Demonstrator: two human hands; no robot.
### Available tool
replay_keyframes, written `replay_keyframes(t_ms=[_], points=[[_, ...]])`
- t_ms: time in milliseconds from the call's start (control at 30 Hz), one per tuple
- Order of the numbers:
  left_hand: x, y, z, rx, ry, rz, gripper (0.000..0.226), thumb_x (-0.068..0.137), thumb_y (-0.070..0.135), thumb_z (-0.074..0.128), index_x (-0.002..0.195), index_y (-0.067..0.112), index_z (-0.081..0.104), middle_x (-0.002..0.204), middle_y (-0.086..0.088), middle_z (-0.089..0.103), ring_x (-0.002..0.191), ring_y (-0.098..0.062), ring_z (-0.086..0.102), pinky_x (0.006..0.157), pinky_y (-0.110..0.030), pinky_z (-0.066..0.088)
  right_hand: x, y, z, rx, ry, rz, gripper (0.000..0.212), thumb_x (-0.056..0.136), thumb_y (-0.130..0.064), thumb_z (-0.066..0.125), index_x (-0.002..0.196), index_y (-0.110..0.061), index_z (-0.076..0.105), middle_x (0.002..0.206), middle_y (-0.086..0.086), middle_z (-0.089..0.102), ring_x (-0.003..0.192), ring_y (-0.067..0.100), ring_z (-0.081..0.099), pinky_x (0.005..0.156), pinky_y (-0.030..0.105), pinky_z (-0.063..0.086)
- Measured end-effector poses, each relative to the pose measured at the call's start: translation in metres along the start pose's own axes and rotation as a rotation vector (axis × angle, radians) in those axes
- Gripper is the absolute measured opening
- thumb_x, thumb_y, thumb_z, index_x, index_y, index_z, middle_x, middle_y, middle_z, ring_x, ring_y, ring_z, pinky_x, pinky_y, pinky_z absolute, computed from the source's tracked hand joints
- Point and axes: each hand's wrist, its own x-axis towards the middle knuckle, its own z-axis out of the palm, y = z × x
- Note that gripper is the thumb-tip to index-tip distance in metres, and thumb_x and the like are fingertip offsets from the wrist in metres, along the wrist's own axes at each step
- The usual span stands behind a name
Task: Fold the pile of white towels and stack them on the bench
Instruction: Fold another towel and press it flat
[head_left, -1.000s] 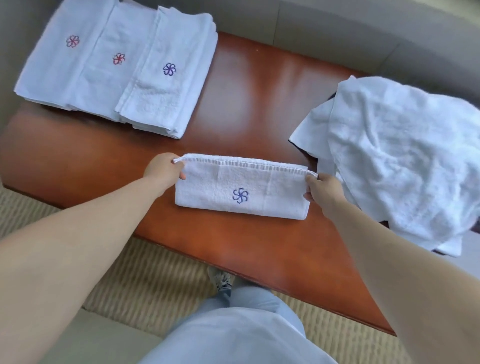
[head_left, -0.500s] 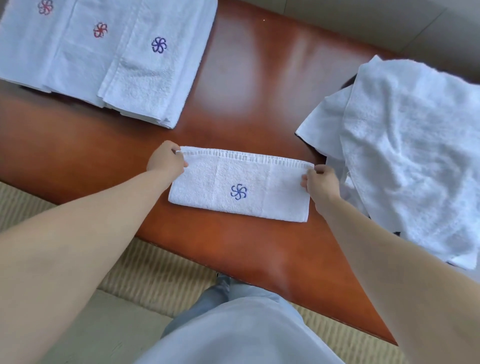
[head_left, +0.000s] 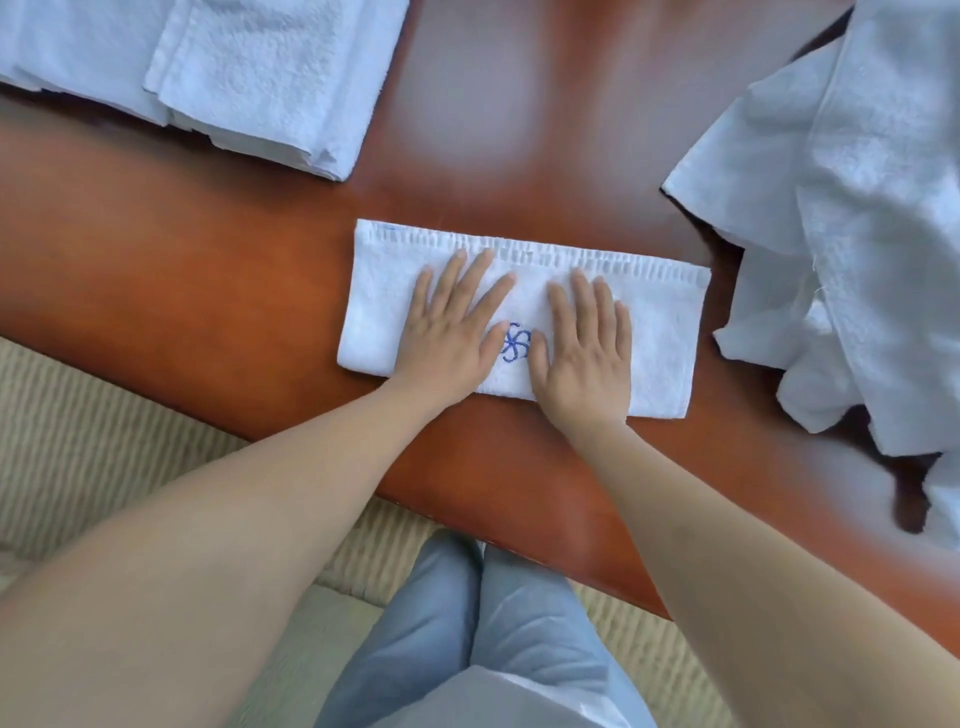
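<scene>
Nearest the camera are the person's legs in light blue trousers (head_left: 488, 623), standing on a ribbed beige rug (head_left: 104, 441). Both forearms reach forward over the edge of the reddish-brown wooden surface (head_left: 182, 270). The left hand (head_left: 452, 332) and right hand (head_left: 582, 348) lie flat, fingers straight and spread, pressing down on the folded towel (head_left: 660, 332) side by side, with its blue flower mark (head_left: 515, 343) showing between the thumbs. Neither hand grasps anything. Farther right, a heap of unfolded white towels (head_left: 857, 208) spills over the surface. At the far left sit the folded towels (head_left: 260, 78), laid overlapping.
</scene>
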Motion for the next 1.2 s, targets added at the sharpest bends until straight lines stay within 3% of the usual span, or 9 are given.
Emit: replay_keyframes(t_ms=[200, 333, 433, 533, 633, 733, 833, 1033, 1200], points=[[-0.003, -0.024, -0.012, -0.012, 0.006, 0.033, 0.059, 0.107, 0.050, 0.027, 0.163, 0.034, 0.017, 0.172, 0.002, 0.011, 0.159, -0.022, 0.006, 0.127, -0.051, 0.007, 0.001, 0.017, -0.016, -0.032, -0.005, -0.073, 0.056, 0.103, -0.036, 0.048, 0.157, -0.022, 0.040, 0.167, 0.004, 0.031, 0.156, 0.028, 0.023, 0.127, 0.046, 0.014], [-0.021, -0.064, -0.004, 0.002, 0.030, -0.006, 0.058, 0.108, 0.048, 0.025, 0.164, 0.035, 0.016, 0.172, 0.002, 0.008, 0.159, -0.023, 0.004, 0.127, -0.053, 0.006, -0.017, 0.058, -0.023, -0.092, -0.012, 0.077, 0.057, 0.102, -0.039, 0.041, 0.159, -0.030, 0.034, 0.169, -0.002, 0.024, 0.158, 0.024, 0.016, 0.128, 0.045, 0.006], [-0.022, -0.063, 0.004, 0.032, 0.037, -0.063, 0.059, 0.106, 0.049, 0.022, 0.163, 0.037, 0.014, 0.172, 0.006, 0.006, 0.159, -0.026, 0.003, 0.123, -0.064, 0.007, -0.020, 0.063, -0.016, -0.121, -0.005, 0.144, 0.057, 0.102, -0.044, 0.035, 0.158, -0.036, 0.028, 0.169, -0.007, 0.020, 0.158, 0.020, 0.008, 0.126, 0.046, 0.001], [-0.017, -0.053, -0.019, 0.064, -0.090, -0.112, 0.060, 0.105, 0.050, 0.016, 0.163, 0.039, 0.003, 0.171, 0.006, -0.004, 0.158, -0.030, -0.005, 0.117, -0.073, 0.010, -0.013, 0.055, -0.029, -0.107, -0.126, 0.157, 0.058, 0.103, -0.045, 0.029, 0.160, -0.035, 0.021, 0.171, -0.005, 0.010, 0.158, 0.019, -0.001, 0.126, 0.052, -0.001], [-0.018, -0.036, -0.047, 0.115, -0.255, -0.205, 0.061, 0.106, 0.049, 0.011, 0.161, 0.040, -0.014, 0.169, 0.008, -0.019, 0.156, -0.037, -0.014, 0.117, -0.074, 0.005, -0.012, 0.044, -0.060, -0.127, -0.309, 0.179, 0.061, 0.105, -0.044, 0.026, 0.162, -0.034, 0.008, 0.172, -0.005, -0.005, 0.158, 0.018, -0.011, 0.126, 0.055, -0.003], [-0.013, -0.009, -0.075, 0.088, -0.435, -0.304, 0.065, 0.108, 0.044, 0.023, 0.162, 0.035, -0.011, 0.170, 0.003, -0.018, 0.156, -0.039, -0.009, 0.120, -0.069, 0.001, -0.016, 0.032, -0.091, -0.045, -0.330, 0.233, 0.055, 0.101, -0.034, 0.045, 0.154, -0.028, 0.034, 0.168, 0.000, 0.020, 0.156, 0.024, 0.014, 0.126, 0.048, 0.013], [-0.005, 0.020, -0.093, 0.058, -0.477, -0.171, 0.069, 0.105, 0.046, 0.034, 0.163, 0.028, 0.001, 0.172, -0.002, -0.003, 0.157, -0.032, -0.003, 0.124, -0.060, 0.004, -0.027, 0.034, -0.109, 0.109, -0.303, 0.414, 0.033, 0.099, -0.024, 0.051, 0.130, -0.019, 0.062, 0.143, 0.002, 0.051, 0.128, 0.026, 0.049, 0.107, 0.041, 0.040], [0.051, 0.083, -0.091, -0.022, -0.423, 0.107, 0.069, 0.104, 0.039, 0.044, 0.163, 0.021, 0.013, 0.170, -0.003, 0.010, 0.156, -0.029, 0.008, 0.125, -0.049, 0.012, -0.049, 0.059, -0.105, 0.284, -0.295, 0.700, 0.017, 0.098, -0.025, 0.052, 0.108, -0.019, 0.065, 0.113, 0.003, 0.057, 0.095, 0.027, 0.061, 0.079, 0.041, 0.053], [0.114, 0.135, -0.085, -0.056, -0.366, 0.235, 0.069, 0.101, 0.029, 0.054, 0.159, 0.011, 0.022, 0.162, -0.009, 0.028, 0.148, -0.031, 0.027, 0.120, -0.042, 0.024, -0.052, 0.079, -0.097, 0.334, -0.285, 0.688, 0.013, 0.091, -0.033, 0.061, 0.100, -0.024, 0.058, 0.101, -0.004, 0.055, 0.085, 0.020, 0.059, 0.086, 0.040, 0.046]])
